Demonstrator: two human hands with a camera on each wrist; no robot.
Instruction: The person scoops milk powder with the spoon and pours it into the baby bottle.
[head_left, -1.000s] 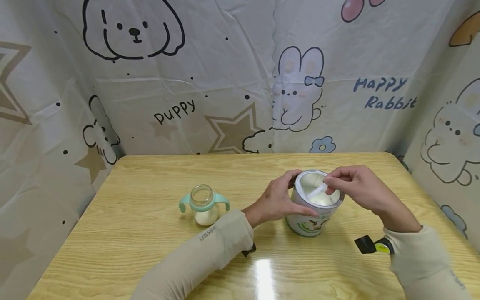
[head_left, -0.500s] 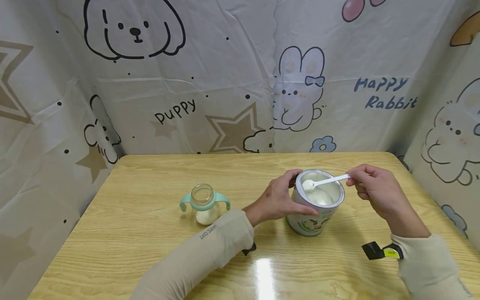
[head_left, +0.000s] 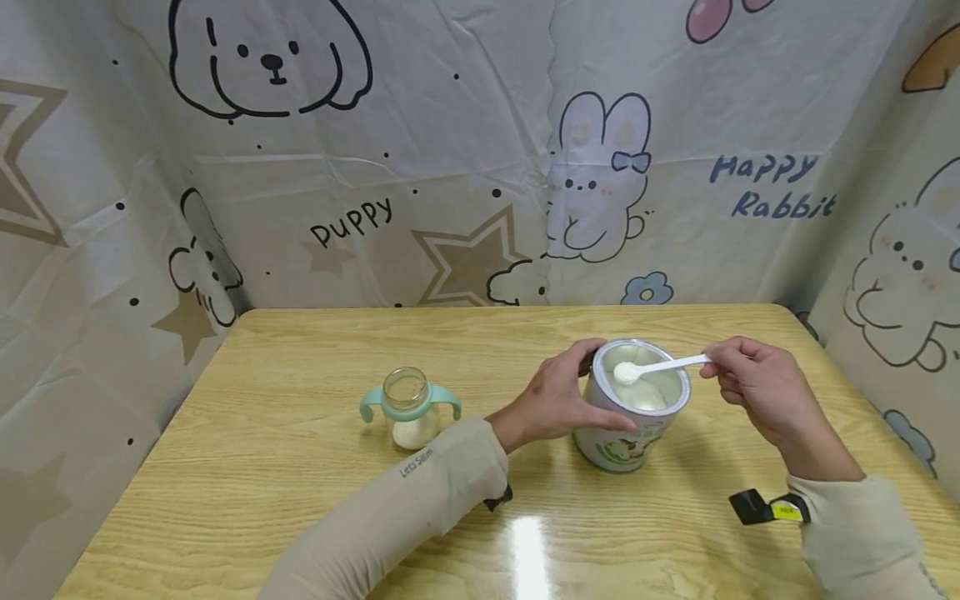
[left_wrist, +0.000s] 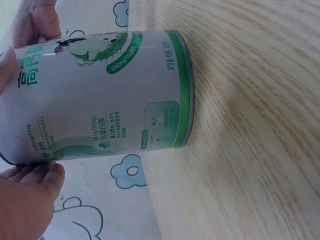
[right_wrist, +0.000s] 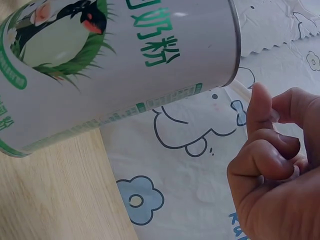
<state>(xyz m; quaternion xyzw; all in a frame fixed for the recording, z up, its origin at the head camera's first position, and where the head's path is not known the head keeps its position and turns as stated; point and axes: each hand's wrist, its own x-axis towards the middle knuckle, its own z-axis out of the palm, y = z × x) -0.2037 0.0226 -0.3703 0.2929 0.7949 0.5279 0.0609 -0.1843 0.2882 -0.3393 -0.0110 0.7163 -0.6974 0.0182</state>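
In the head view a white milk powder can (head_left: 622, 442) with green print stands lidless at the right of the table, pale powder inside. My left hand (head_left: 555, 396) grips its left side near the rim, thumb across the front and fingers behind. My right hand (head_left: 765, 392) pinches the handle end of a white scoop (head_left: 667, 364), whose powder-filled bowl is over the can's mouth. The right wrist view shows the curled fingers (right_wrist: 265, 155) of that hand beside the can's rim, with most of the scoop hidden there. The left wrist view shows the can's base on the table.
A clear baby bottle (head_left: 408, 408) with mint-green handles stands uncapped left of the can, some pale powder in its bottom. The wooden table (head_left: 300, 500) ends at a printed cloth backdrop (head_left: 450, 167). My left forearm passes in front of the bottle.
My right hand has drawn back to the right and lifted the scoop from inside the can, its bowl now holding powder. The left hand keeps its grip on the can.
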